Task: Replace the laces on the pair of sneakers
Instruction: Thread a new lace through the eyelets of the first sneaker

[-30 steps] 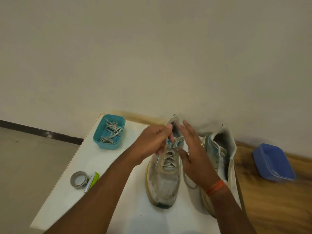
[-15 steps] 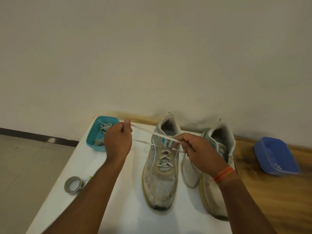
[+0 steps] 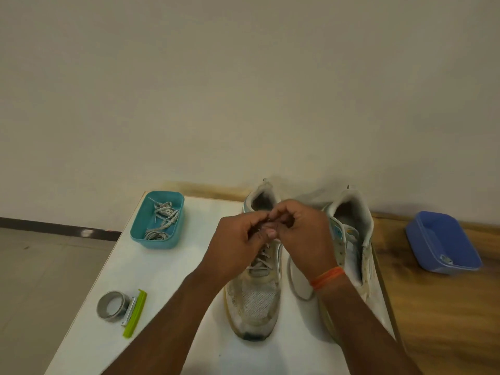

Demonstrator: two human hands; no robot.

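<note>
Both hands' grip (image 3: 270, 228) pinches lace ends over left sneaker (image 3: 254, 293) | white tabletop (image 3: 151, 269) | beige wall (image 3: 243, 90)

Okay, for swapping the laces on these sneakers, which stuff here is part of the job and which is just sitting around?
Part of the job:
left sneaker, its lace worked by both hands
left hand
right hand
right sneaker
teal tray holding loose laces

Just lying about:
tape roll
green clip
blue tray
</note>
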